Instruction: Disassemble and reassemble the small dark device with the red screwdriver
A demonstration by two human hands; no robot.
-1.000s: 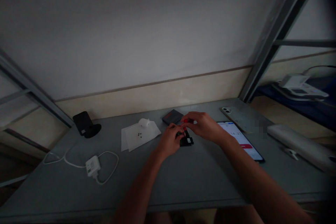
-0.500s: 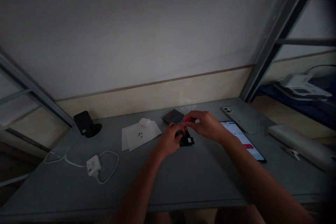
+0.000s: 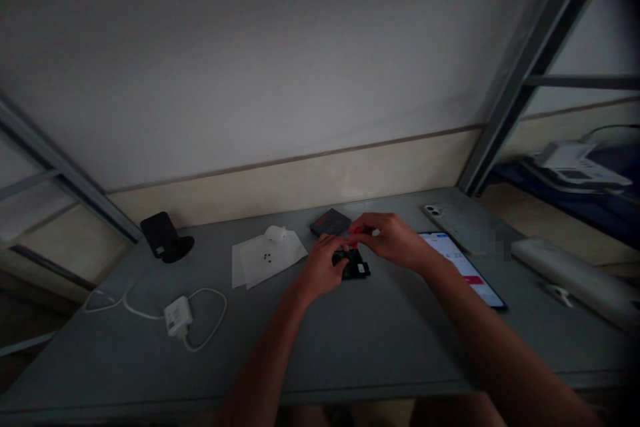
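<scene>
Near the middle of the desk lies a small black device with a white label and a hint of green inside. My left hand is closed around its left side, thumb at the near edge and fingers across the far side. My right hand pinches a small red tool, held above the device. The fingers hide much of the tool, and its lower tip cannot be made out. Just behind the hands rests a dark grey box with red lettering.
White paper to the left carries several tiny dark pieces and a white rounded object. Farther left are a black stand and a white cabled adapter. On the right lie a lit phone and another phone.
The red part that reached down over the device is now shorter in view. My left fingers have shifted slightly and stretch farther across toward the red tool.
</scene>
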